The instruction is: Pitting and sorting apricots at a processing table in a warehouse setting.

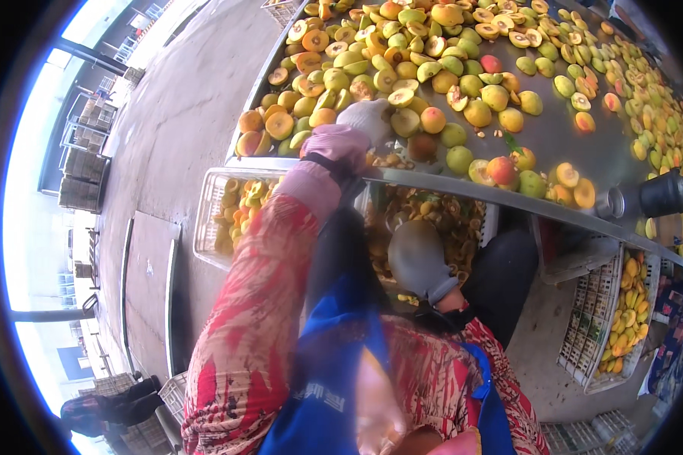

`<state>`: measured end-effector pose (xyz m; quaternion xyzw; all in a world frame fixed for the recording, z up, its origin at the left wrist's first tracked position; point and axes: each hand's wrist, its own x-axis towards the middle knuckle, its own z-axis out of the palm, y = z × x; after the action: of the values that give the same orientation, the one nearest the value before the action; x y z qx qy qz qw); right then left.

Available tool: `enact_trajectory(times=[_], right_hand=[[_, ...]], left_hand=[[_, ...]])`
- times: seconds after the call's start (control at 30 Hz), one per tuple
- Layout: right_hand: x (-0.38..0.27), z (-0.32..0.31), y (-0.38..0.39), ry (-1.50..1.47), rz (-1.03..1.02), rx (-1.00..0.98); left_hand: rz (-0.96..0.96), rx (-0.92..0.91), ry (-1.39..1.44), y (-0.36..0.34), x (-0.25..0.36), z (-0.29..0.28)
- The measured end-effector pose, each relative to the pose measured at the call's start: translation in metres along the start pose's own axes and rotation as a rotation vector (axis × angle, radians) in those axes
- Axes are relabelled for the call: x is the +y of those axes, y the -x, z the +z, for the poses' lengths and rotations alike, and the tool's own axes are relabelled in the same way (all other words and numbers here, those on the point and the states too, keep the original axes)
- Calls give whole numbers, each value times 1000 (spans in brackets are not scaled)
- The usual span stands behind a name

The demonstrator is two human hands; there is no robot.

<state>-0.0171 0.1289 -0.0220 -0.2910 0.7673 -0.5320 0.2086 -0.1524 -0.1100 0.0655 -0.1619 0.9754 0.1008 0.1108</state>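
My left hand [366, 120], in a whitish glove, reaches over the near edge of a metal table [535, 148] heaped with whole and halved yellow-green peaches [349, 64]. It touches or nearly touches the halves around it; its fingers are blurred and partly hidden, so a hold cannot be made out. Lower down, my right hand [417, 256], in a grey glove, hangs below the table edge over a crate [489, 226] of brownish scraps and fruit pieces [425, 205]. The back of this hand shows, while its fingers are hidden. Wet crumbs of fruit [391, 158] lie near my left hand.
A white crate [209, 220] of peach halves stands left, beneath the table edge. To the right are a black cylinder [664, 193], a metal cup [611, 203] and another crate [584, 318] with yellow fruit. A person [114, 406] is at the lower left, on the concrete floor [174, 106].
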Motion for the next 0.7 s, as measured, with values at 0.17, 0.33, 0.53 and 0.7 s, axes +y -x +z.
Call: enact_trajectory(times=[0.17, 0.33, 0.53, 0.7], right_hand=[[-17, -11, 3, 4, -10, 100], [-31, -13, -2, 3, -5, 25], [-27, -17, -3, 161, -211, 426], [-32, -19, -4, -137, 49, 411]], left_hand=[[80, -323, -355, -27, 1, -51], [202, 419, 13, -60, 9, -34], [428, 380, -28, -54, 102, -23], [768, 320, -262, -64, 132, 22]])
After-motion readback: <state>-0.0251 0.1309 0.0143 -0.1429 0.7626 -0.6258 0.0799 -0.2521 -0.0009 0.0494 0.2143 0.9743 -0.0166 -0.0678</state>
